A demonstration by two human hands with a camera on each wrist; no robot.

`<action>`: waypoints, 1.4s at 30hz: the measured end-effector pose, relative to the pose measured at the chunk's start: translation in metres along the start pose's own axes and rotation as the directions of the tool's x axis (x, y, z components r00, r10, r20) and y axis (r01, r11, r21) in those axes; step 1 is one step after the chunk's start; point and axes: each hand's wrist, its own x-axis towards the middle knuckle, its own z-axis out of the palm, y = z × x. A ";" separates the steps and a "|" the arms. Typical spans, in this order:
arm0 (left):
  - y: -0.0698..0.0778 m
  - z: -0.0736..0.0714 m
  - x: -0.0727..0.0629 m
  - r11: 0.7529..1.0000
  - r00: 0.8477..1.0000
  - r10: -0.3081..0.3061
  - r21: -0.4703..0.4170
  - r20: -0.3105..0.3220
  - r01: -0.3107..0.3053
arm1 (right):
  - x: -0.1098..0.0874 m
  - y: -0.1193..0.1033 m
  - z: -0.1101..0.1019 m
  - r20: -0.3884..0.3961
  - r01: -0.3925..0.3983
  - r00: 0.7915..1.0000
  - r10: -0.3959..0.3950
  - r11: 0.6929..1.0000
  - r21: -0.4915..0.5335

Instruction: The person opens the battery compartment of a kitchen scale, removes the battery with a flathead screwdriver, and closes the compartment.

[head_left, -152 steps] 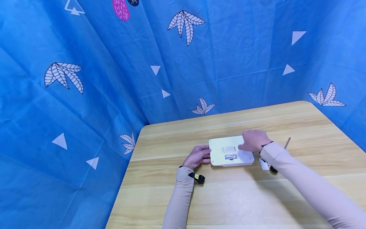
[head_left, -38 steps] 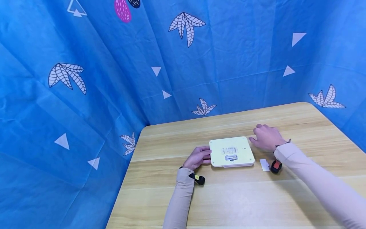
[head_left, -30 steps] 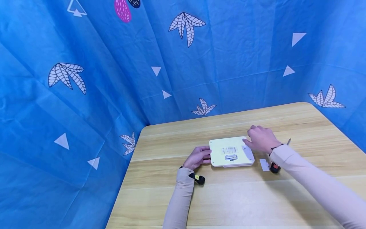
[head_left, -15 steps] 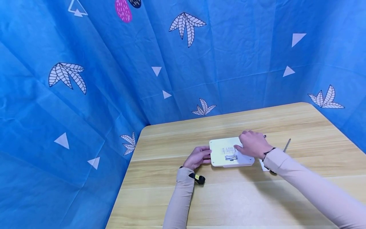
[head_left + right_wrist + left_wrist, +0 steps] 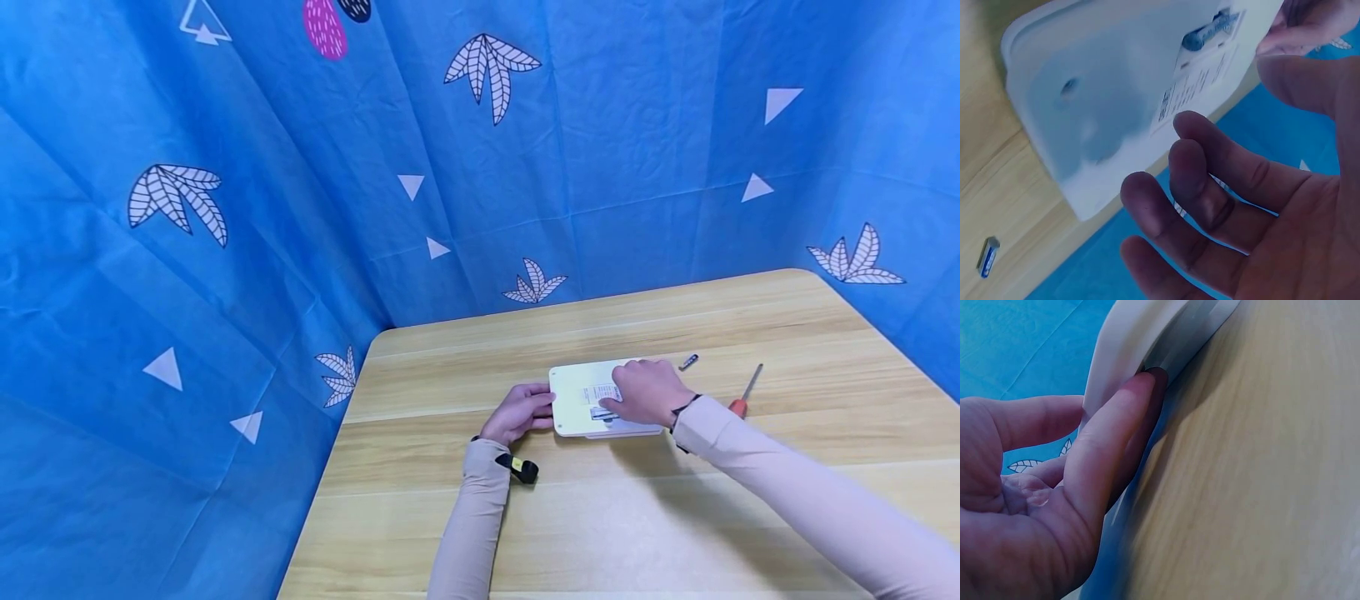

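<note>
A flat white device (image 5: 570, 400) lies underside up on the table, a printed label on its back. My left hand (image 5: 519, 412) grips its left edge, thumb on one side and fingers on the other, as the left wrist view shows up close. Over its right half hovers my right hand (image 5: 649, 392), thumb tip near the uncovered battery compartment (image 5: 600, 413). In the right wrist view those fingers are loosely bent with nothing between them. One battery (image 5: 1210, 31) sits in the compartment. A second battery (image 5: 689, 362) lies loose beyond the device's right corner.
A screwdriver (image 5: 739, 407) with a red handle lies right of the device, partly behind the right sleeve (image 5: 750, 458). The wooden table (image 5: 600, 517) meets a blue patterned curtain (image 5: 637, 167) at its back and left side.
My right hand has moved left from beside the device to over its compartment, bringing the loose battery into view. The small white cover is now hidden behind the sleeve. My left hand stays put.
</note>
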 end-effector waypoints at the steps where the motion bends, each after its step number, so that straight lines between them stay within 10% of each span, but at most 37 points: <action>1: 0.000 0.000 0.000 1.000 1.000 0.000 0.001 0.000 0.000 | 0.000 -0.002 0.001 0.010 0.001 1.000 -0.001 1.000 0.002; 42: -0.002 -0.001 0.002 1.000 1.000 0.006 -0.003 0.000 -0.006 | 0.013 -0.008 0.014 0.104 -0.005 0.995 0.000 0.998 0.057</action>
